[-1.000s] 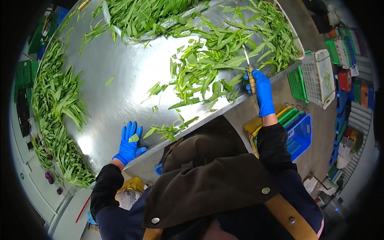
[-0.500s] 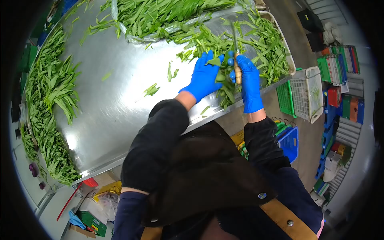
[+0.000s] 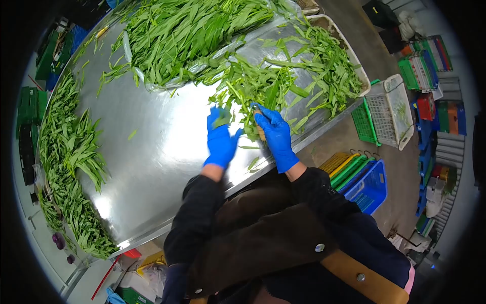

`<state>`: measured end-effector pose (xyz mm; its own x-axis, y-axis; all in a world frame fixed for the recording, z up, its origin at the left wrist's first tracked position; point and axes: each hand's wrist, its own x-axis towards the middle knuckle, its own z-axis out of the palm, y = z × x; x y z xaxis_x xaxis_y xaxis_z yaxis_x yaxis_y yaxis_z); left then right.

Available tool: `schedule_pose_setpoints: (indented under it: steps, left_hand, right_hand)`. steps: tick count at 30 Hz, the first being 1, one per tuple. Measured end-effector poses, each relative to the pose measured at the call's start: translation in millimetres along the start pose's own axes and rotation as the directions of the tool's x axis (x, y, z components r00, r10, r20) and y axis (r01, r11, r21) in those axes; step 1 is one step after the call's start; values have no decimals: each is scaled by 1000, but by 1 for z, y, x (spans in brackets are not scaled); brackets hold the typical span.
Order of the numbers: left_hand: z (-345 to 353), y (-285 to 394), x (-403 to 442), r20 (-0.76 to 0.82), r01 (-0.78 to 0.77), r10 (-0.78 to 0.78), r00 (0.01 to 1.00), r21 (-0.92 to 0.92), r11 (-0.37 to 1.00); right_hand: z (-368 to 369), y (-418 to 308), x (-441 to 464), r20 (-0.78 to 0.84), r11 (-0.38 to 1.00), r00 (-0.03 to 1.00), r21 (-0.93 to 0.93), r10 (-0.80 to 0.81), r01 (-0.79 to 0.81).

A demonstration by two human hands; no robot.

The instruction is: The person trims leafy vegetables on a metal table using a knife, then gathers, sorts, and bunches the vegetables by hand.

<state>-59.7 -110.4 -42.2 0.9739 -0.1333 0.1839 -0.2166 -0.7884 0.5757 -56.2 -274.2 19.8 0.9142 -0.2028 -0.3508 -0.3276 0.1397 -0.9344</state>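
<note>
My right hand (image 3: 277,138), in a blue glove, is closed around the wooden handle of a knife (image 3: 260,129). Its blade cannot be made out among the leaves. To its left, my blue-gloved left hand (image 3: 220,144) is over the metal table (image 3: 152,147), thumb apart and fingertips smeared by motion. A green leaf (image 3: 221,119) lies across those fingers. Just beyond both hands is a loose pile of long-leaved greens (image 3: 258,86), partly hiding the area around the knife.
A large heap of greens (image 3: 192,40) lies on clear plastic at the far side. More greens line the left edge (image 3: 66,172) and fill a white tray (image 3: 363,76) at right. Crates, one blue (image 3: 367,188) and one white (image 3: 389,114), stand on the floor beyond the near edge.
Both hands have moved left, coming off the pile toward the near side. The knife, upright with its blade showing before, has come along in my right hand. My view has shifted slightly.
</note>
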Motion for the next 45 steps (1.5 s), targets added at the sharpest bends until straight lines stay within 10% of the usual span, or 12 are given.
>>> schedule_pose_setpoints:
  steps: [6, 9, 11, 12, 17, 22, 28, 32, 37, 39, 43, 45]
  left_hand:
    - [8, 48, 52, 95, -194, 213, 972, -183, 964]
    - [-38, 13, 7, 5, -136, 136, 991, -15, 991]
    - [-75, -4, -27, -40, 96, -97, 995, -27, 995]
    - [-87, -11, -39, -107, 206, -211, 972, -59, 977]
    - [-109, -10, -52, -171, 348, -349, 921, -37, 937]
    - [-88, 18, -26, -65, 342, -356, 932, -168, 925]
    - [-72, 39, 18, -2, 236, -240, 971, -169, 957]
    - [-84, 41, 76, -43, 169, -173, 984, -78, 982]
    - [-103, 40, 192, -208, 17, -33, 977, -82, 996]
    - [-108, 38, 249, -233, -59, 44, 972, -59, 996]
    - [-102, 34, 354, -166, -128, 123, 978, -19, 992]
    - [-92, 26, 397, -100, -153, 152, 983, -2, 988]
  right_hand:
    - [-6, -41, 6, 7, 903, 930, -239, -367, 358]
    - [-9, -12, 4, 165, 820, 887, -339, -432, 462]
    - [2, -4, -9, 320, 855, 940, -447, -121, 262]
    - [7, 13, -8, 444, 641, 817, -516, -368, 569]
    - [-6, 32, 41, 547, 352, 739, -653, -393, 671]
    - [-89, 20, 155, 68, 454, 716, -731, -695, 509]
    - [-214, -50, 263, 0, 393, 733, -844, -680, 365]
    - [-260, -61, 314, -471, 831, 782, -547, -408, 103]
    - [-233, -47, 287, -345, 948, 884, -148, -316, 281]
    - [-202, -55, 238, -195, 995, 979, 89, 53, -36]
    - [-148, -39, 180, -73, 982, 979, 40, 189, -186]
    - [-135, -43, 172, -29, 906, 981, -388, -192, 166]
